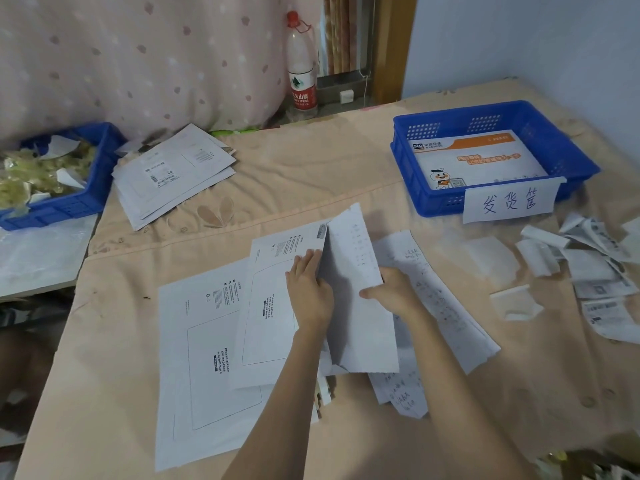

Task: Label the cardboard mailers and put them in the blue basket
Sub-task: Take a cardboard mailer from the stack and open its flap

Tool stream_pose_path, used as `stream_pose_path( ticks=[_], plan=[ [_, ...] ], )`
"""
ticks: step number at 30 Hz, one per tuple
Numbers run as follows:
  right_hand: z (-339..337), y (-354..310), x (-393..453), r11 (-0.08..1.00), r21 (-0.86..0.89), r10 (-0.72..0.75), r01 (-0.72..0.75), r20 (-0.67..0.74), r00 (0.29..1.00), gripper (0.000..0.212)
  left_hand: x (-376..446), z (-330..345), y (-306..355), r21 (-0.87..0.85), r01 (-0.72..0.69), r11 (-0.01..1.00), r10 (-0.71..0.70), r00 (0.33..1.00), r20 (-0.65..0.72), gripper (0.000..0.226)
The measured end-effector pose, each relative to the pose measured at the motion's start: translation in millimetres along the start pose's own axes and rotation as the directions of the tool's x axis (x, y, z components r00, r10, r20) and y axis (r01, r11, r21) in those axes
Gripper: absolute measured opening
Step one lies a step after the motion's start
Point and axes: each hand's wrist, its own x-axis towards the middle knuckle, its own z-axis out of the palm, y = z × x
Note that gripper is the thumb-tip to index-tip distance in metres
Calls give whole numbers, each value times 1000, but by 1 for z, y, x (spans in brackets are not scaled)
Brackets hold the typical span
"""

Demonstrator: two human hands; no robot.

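Observation:
Two white cardboard mailers (pixel 207 341) lie overlapped at the middle of the cloth-covered table. My left hand (pixel 308 289) rests with straight fingers on the upper mailer (pixel 270 306), against the edge of a white label sheet (pixel 349 258). My right hand (pixel 391 292) pinches that sheet at its right edge; the sheet stands folded up between both hands. The blue basket (pixel 575 157) with a handwritten paper tag sits at the back right and holds one orange-and-white mailer (pixel 478 161).
A pile of labelled mailers (pixel 173 174) lies at the back left beside a second blue basket (pixel 69 202) full of scraps. Handwritten paper strips (pixel 436 299) lie under my right arm. Peeled label backings (pixel 588 265) litter the right side. A water bottle (pixel 302 64) stands behind the table.

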Motion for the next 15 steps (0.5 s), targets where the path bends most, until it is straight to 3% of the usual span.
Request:
stream_pose_path(
  ticks=[7, 15],
  plan=[
    [22, -5, 5, 998, 1, 63, -63, 13, 998, 17, -1, 2, 4, -20, 6, 1000, -6, 1000, 3, 67],
    [33, -4, 7, 993, -46, 111, -109, 31, 993, 30, -6, 3, 12, -51, -11, 999, 11, 1000, 8, 69]
  ],
)
